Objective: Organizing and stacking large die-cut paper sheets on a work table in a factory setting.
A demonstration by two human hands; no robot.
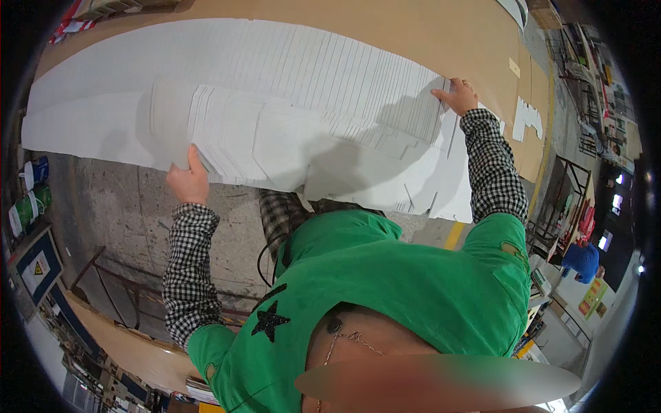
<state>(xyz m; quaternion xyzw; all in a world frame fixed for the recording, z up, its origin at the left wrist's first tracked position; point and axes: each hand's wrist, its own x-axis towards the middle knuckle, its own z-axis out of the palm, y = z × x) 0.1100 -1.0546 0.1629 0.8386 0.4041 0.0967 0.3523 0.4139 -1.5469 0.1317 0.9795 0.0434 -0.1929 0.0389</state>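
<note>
An overlapping row of sheets (310, 65) lies across the board (427, 34). A second stack (286, 141) lies on the near side of the row. The left hand (189, 182) is at the stack's near edge, toward its left end; the right hand (456, 96) is at the row's right end. A cut-out piece (527, 119) lies on the board, right of that hand

Soft light gives grey shadows on the sheets (289, 148), left of the right hand (458, 96); far to its right, bright spots (616, 204) glare. The edges bend; below, an oval (441, 382) is blurred.
</note>
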